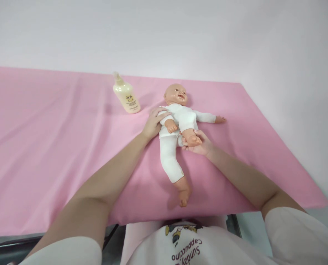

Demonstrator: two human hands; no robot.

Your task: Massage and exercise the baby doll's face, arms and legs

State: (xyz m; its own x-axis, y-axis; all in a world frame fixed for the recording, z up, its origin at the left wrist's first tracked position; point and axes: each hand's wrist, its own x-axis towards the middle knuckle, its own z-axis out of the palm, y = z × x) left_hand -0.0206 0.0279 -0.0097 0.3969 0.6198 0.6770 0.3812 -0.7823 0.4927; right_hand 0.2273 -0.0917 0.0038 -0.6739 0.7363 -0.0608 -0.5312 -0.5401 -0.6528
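Right hand's fingers [190, 146] are curled under the baby doll's [180, 119] bent leg, cupping it just behind the foot [193, 140] so the knee stays lifted. Left hand [153, 123] lies fairly flat, fingers spread over the doll's shoulder and upper arm, looks like it's pinning the body so it doesn't roll. Doll's on its back mid-desk on the pink cloth [56, 154], other leg stretched toward the person. Lotion bottle [126, 94] stands just past the left hand, close enough to grab.

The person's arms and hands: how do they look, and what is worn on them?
Both arms are bare from the short white sleeves down. The left hand and right hand wear no gloves, and no rings, watch or bracelet can be seen. The white shirt carries printed lettering.
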